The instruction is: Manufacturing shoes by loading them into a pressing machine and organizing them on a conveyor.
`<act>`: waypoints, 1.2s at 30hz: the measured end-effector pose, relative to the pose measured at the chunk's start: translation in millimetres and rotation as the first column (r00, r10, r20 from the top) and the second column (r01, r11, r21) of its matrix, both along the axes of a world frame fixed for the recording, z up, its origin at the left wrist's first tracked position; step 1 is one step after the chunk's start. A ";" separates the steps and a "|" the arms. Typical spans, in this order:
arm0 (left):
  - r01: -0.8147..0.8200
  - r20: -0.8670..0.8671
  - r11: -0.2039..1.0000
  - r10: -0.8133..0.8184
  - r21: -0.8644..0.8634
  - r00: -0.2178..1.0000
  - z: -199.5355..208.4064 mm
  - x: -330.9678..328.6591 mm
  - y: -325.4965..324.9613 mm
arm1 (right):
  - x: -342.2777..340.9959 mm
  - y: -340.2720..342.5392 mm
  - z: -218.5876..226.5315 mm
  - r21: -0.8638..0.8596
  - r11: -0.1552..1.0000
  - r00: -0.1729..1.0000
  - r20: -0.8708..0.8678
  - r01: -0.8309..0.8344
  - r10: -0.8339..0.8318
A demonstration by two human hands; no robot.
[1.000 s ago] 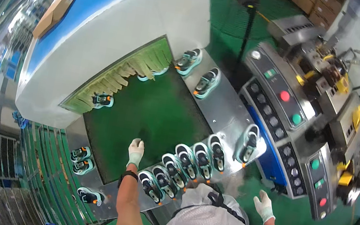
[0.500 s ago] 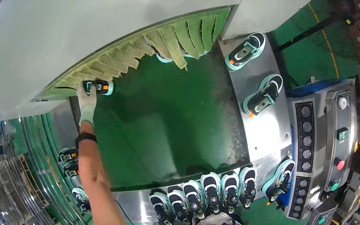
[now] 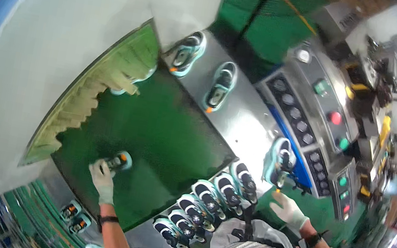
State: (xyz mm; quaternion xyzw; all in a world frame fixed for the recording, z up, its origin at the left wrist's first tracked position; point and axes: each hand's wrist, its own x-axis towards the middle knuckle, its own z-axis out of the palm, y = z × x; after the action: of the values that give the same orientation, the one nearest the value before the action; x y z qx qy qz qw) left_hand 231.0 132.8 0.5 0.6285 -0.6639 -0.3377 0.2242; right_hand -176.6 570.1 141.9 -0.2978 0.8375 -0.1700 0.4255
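Observation:
My gloved left hand (image 3: 102,179) is closed on the end of a black sneaker (image 3: 120,161) with a mint sole and an orange tab. That shoe is over the green conveyor belt (image 3: 165,134), apart from the fringed strip curtain (image 3: 81,98). To the right, my gloved right hand (image 3: 290,212) has its thumb and fingers spread, just below the orange tab of another sneaker (image 3: 278,161) at the metal ledge's edge. Whether the fingertips touch it I cannot tell. Another mint-soled shoe (image 3: 144,74) is partly hidden by the curtain strips.
Several like sneakers (image 3: 206,198) stand in a row along the near ledge. Two more sneakers (image 3: 221,86) lie on the metal side plate (image 3: 240,126). A control panel (image 3: 318,105) with dials and buttons rises at the right. Rails with a few shoes (image 3: 79,223) are at lower left.
My left hand has pulled the sneaker away from the curtain toward me over the belt. My right hand has risen toward the sneaker at the right ledge. The view has turned right.

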 end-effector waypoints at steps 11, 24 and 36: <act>0.875 -0.163 0.265 -0.963 -0.406 0.217 185.2 -329.2 264.8 | 5.6 -28.4 55.7 -0.413 0.911 0.981 -0.175 0.004 -0.084; 0.722 -0.120 -0.209 -0.919 -0.659 -0.376 317.6 -580.4 490.0 | -30.8 284.7 116.5 -0.507 -0.121 0.350 0.728 0.853 -0.589; 0.892 -0.079 0.181 -0.984 -0.415 0.162 151.4 -885.9 681.6 | -1.9 386.0 100.3 -0.420 -0.558 -0.067 0.754 0.715 -0.653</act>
State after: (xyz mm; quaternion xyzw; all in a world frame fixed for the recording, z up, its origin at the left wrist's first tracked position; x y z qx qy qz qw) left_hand -654.9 814.4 152.0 -0.0309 -0.8996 -0.4074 0.1543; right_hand -178.6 956.1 242.1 0.2654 0.5122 -0.8155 -0.0461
